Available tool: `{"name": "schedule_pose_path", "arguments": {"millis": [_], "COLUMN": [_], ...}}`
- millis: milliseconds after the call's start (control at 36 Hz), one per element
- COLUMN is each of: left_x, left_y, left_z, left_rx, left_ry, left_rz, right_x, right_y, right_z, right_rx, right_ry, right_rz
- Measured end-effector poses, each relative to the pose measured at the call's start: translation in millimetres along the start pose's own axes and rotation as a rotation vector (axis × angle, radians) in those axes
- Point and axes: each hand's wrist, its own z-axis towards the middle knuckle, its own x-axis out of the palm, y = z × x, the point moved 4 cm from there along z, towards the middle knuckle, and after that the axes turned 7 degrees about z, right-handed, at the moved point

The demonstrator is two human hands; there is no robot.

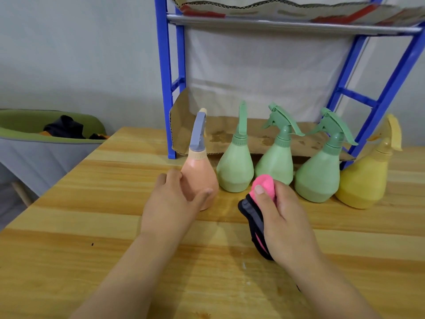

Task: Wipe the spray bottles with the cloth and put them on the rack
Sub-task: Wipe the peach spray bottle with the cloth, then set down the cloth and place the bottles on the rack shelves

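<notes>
My left hand (177,199) cups the upright peach bottle (200,178), fingers half-wrapped; right hand (280,217), just beside, clutches the cloth (263,186).

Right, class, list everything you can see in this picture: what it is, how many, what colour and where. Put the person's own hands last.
Peach spray bottle: one, peach with a grey trigger, left end of the row on the table.
Green spray bottles: three, in the middle of the row.
Yellow spray bottle: one, right end of the row.
Cloth: one, pink and black, bunched in the right hand.
Table: one, light wood.
Rack: one, blue frame, behind the bottles.
Cardboard: brown sheet lining the lowest shelf.
Chair: one, green and grey, far left.
Left hand: wrapped around the peach bottle.
Right hand: closed on the cloth.
</notes>
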Motion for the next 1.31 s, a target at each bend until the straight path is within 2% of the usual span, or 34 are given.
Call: {"name": "schedule_pose_path", "arguments": {"millis": [361,528,611,694,778,972,1056,1167,1306], "left_x": [3,3,0,-2,-3,-13,-16,-17,-24], "left_y": [-15,-12,-9,-5,-7,-35,-45,-50,-53], "left_z": [35,37,30,17,0,-40,-47,-50,-56], "left_rx": [-0.033,-0.065,-0.054,-0.042,0.038,0.327,0.391,0.378,0.391], "left_ry": [0.079,0.118,0.139,0.123,0.131,0.442,0.426,0.375,0.347], "left_rz": [0.103,0.048,0.010,-0.074,-0.168,-0.331,-0.341,-0.463,-0.501], "right_x": [-4,-6,-8,-10,-12,-19,-23,-30,-53], "right_y": [-1,-4,-4,-3,-3,8,11,16,19], "right_z": [3,5,6,9,10,11,9,2,-7], "right_rx": [0.060,0.122,0.098,0.039,0.003,-0.043,-0.034,-0.033,-0.058], "right_ry": [0.005,-0.044,-0.018,0.008,0.019,0.134,0.169,0.161,0.104], "right_rz": [0.026,0.212,0.323,0.301,0.353,0.541,0.572,0.520,0.237]}}
